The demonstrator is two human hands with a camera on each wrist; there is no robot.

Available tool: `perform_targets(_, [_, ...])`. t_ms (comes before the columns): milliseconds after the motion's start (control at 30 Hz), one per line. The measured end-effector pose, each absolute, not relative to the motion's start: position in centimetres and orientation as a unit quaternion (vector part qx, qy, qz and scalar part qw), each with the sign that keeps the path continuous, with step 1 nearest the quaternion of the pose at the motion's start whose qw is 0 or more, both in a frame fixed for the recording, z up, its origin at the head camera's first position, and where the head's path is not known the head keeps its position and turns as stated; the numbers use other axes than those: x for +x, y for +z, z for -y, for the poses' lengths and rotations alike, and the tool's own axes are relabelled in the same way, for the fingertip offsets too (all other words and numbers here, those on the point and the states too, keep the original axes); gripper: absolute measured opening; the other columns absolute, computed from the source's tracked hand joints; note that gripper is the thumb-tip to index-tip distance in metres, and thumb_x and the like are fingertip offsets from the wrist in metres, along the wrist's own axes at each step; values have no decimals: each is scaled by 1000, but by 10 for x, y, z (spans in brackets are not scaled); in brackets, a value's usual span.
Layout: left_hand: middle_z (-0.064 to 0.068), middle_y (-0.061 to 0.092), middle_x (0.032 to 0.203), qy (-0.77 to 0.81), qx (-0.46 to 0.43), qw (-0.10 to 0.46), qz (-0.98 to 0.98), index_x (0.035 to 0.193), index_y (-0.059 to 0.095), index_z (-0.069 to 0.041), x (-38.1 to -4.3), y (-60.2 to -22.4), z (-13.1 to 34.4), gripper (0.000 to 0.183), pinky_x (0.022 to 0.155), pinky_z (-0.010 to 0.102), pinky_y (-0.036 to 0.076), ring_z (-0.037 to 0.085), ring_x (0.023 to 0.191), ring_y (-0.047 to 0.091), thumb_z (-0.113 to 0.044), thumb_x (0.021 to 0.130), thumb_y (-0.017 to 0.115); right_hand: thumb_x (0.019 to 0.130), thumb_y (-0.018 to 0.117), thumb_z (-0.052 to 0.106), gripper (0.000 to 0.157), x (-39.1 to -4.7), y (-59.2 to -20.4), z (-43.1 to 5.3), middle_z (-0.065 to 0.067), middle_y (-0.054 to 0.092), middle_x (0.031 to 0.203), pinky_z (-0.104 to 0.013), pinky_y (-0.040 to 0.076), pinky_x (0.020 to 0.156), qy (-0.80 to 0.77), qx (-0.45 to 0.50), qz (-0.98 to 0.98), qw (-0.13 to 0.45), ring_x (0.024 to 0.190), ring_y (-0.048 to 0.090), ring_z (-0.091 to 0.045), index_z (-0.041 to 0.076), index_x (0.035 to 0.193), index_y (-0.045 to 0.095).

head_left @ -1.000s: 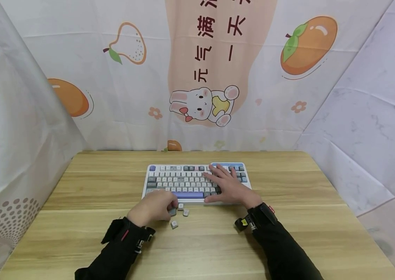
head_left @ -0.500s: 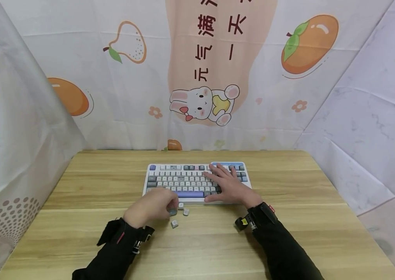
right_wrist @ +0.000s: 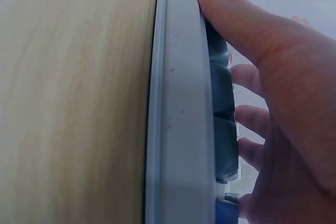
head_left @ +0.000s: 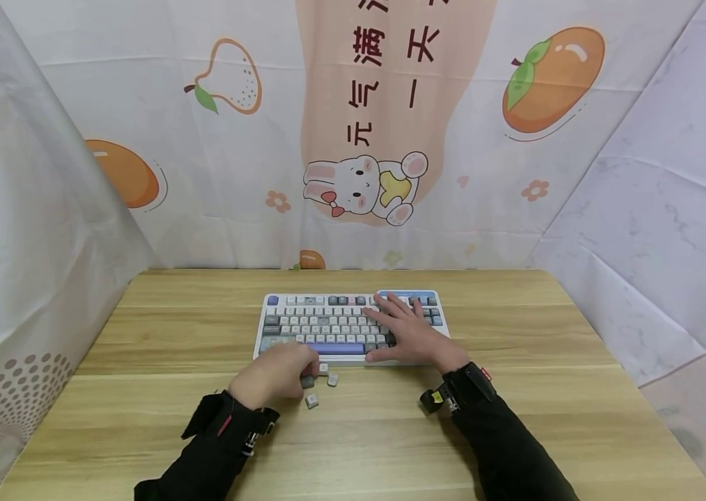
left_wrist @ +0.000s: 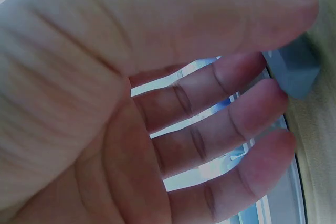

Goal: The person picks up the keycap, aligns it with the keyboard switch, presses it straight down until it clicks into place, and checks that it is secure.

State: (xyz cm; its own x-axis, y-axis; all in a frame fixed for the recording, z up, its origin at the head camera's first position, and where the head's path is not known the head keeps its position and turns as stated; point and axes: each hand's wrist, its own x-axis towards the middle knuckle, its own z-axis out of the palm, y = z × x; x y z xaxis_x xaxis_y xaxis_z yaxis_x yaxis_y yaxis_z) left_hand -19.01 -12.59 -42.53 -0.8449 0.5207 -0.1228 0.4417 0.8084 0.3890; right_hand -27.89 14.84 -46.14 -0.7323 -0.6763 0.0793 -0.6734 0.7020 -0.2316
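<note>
A keyboard (head_left: 334, 321) with white, grey and purple keys lies on the wooden table. At its front left edge, my left hand (head_left: 274, 372) has its fingers curled and pinches a grey keycap (head_left: 307, 382) between thumb and fingertips. In the left wrist view the grey keycap (left_wrist: 296, 69) shows beyond the thumb, low by the tabletop. My right hand (head_left: 412, 337) rests spread over the right part of the keyboard, its thumb along the front edge. The right wrist view shows that thumb (right_wrist: 236, 17) on the white frame beside dark keys.
Loose light keycaps lie before the keyboard: one (head_left: 323, 369) by its front edge, another (head_left: 332, 380) to the right, a third (head_left: 311, 401) nearer. The wooden table (head_left: 515, 417) meets a printed cloth (head_left: 202, 174) at the back.
My left hand rose slightly and shifted back down, ending near where it was. The grey keycap turned a little at its fingertips. My right hand has stayed in place.
</note>
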Motion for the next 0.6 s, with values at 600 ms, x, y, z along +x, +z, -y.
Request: perform_targets(600, [-1, 57, 74, 185, 255, 116, -942, 82, 65, -13, -189, -426, 128, 27, 58, 31, 43, 14, 66, 47, 7, 64, 69, 74, 56, 72, 90, -279, -462, -148, -7, 20, 157, -68, 4, 104, -123, -363, -923, 7, 142, 10, -31, 25, 148, 34])
